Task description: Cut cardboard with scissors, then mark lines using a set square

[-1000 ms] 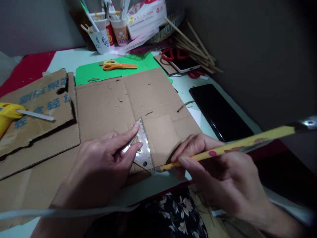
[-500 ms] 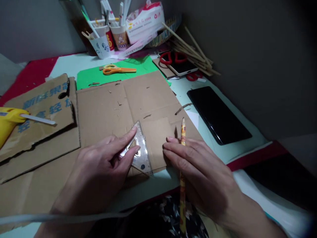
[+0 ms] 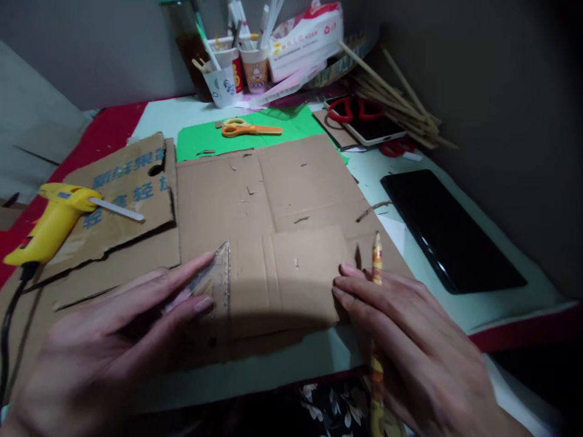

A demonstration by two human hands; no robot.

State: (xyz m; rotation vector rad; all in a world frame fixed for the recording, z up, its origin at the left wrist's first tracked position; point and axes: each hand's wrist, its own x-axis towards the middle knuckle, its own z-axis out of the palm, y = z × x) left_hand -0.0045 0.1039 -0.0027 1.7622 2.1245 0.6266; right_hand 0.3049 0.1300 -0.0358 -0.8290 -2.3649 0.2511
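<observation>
My left hand (image 3: 109,340) pinches a clear triangular set square (image 3: 222,276) between thumb and forefinger, low over the cardboard at the left of a small cardboard piece (image 3: 310,285). That piece has creases near its left side and lies on a larger cardboard sheet (image 3: 214,200). My right hand (image 3: 410,334) has its fingertips at the piece's right edge. A yellow patterned pencil (image 3: 377,258) sticks up out of this hand, its tip pointing away from me. The right palm and the grip on the pencil's middle are partly hidden.
A yellow glue gun (image 3: 59,218) lies on printed cardboard (image 3: 122,188) at left. Orange scissors (image 3: 250,128) rest on a green sheet (image 3: 195,139). A black phone-like slab (image 3: 450,230) lies at right. Cups (image 3: 223,85), a tissue pack (image 3: 310,42) and wooden sticks (image 3: 410,109) stand behind.
My left hand has drawn the set square leftward, away from the small cardboard piece. My right hand stays at the piece's right edge with the pencil. The camera view has swung left.
</observation>
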